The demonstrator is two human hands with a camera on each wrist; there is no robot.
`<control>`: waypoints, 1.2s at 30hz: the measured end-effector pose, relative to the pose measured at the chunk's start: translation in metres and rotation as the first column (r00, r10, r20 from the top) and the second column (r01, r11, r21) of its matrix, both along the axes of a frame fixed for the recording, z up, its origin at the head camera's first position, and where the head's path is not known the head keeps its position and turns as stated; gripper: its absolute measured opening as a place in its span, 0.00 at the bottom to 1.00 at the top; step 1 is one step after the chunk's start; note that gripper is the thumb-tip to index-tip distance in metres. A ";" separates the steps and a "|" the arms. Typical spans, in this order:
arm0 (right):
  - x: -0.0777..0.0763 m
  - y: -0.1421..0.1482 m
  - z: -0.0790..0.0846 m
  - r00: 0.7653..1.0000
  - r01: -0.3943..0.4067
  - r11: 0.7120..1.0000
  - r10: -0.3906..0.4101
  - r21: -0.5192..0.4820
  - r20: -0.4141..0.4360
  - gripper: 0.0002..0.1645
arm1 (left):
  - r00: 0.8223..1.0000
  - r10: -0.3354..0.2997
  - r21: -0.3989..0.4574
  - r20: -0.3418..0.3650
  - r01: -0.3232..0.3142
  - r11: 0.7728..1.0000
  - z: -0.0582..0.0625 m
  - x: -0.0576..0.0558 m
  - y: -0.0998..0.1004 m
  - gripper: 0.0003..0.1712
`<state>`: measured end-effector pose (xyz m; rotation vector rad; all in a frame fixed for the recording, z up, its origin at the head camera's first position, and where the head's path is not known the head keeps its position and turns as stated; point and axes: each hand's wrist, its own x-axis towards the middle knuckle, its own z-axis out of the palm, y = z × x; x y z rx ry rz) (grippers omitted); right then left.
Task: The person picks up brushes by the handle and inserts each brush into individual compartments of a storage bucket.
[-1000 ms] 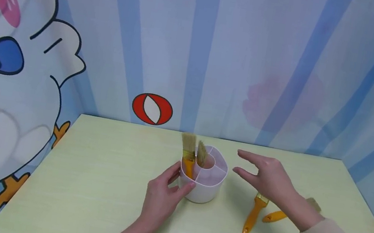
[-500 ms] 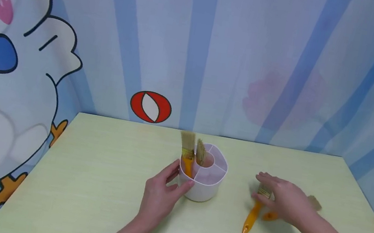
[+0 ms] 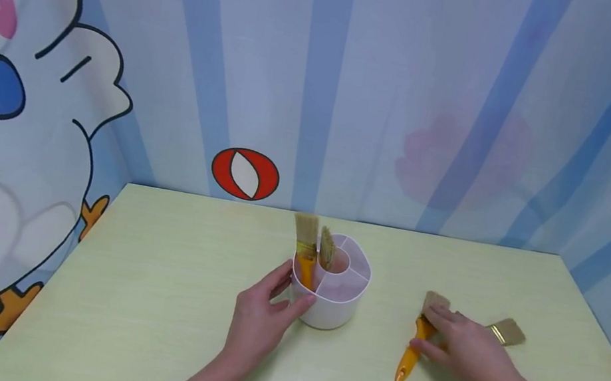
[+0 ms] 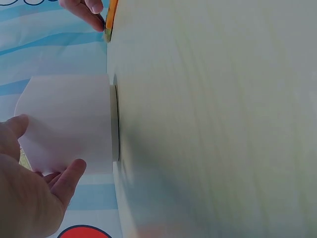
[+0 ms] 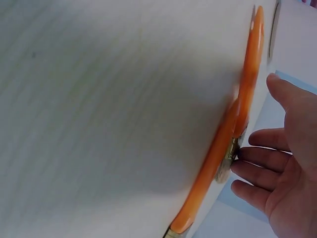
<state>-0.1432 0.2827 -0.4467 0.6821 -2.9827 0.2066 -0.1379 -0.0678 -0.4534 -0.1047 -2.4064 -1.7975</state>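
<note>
My left hand (image 3: 259,324) grips the near left side of a white divided brush holder (image 3: 328,316), thumb at the front wall. The left wrist view shows the holder's outer wall (image 4: 69,124) between thumb and fingers. Inside it stand two bristle paintbrushes, one with its orange handle (image 3: 304,272) visible, the other mostly hidden but for its bristles (image 3: 327,248). On the right, my right hand (image 3: 472,353) reaches over an orange-handled paintbrush (image 3: 405,366) lying on the table. In the right wrist view its fingers (image 5: 265,158) are extended loosely beside that brush's ferrule, thumb apart.
Another paintbrush (image 3: 509,332) lies crosswise behind the right hand, its handle (image 5: 205,173) showing in the right wrist view. The pale table (image 3: 162,288) ends at a striped cartoon backdrop (image 3: 370,93).
My right hand has moved right and down from beside the holder to the near loose paintbrush. The left hand keeps its hold on the brush holder.
</note>
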 end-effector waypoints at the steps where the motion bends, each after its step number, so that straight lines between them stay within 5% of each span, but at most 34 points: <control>1: 0.000 0.000 -0.001 1.000 0.000 1.000 0.000 0.003 -0.002 0.40 | 1.000 0.000 -0.001 -0.002 0.000 1.000 0.000 0.000 0.000 0.41; 14: -0.005 -0.006 -0.005 0.999 -0.052 0.998 0.052 -0.026 0.011 0.41 | 1.000 0.004 -0.014 -0.006 -0.004 1.000 0.001 0.000 -0.001 0.41; 36: -0.053 -0.016 0.001 0.970 -0.164 0.985 0.170 -0.046 0.175 0.40 | 1.000 0.016 -0.018 -0.006 -0.016 1.000 0.000 0.003 0.000 0.42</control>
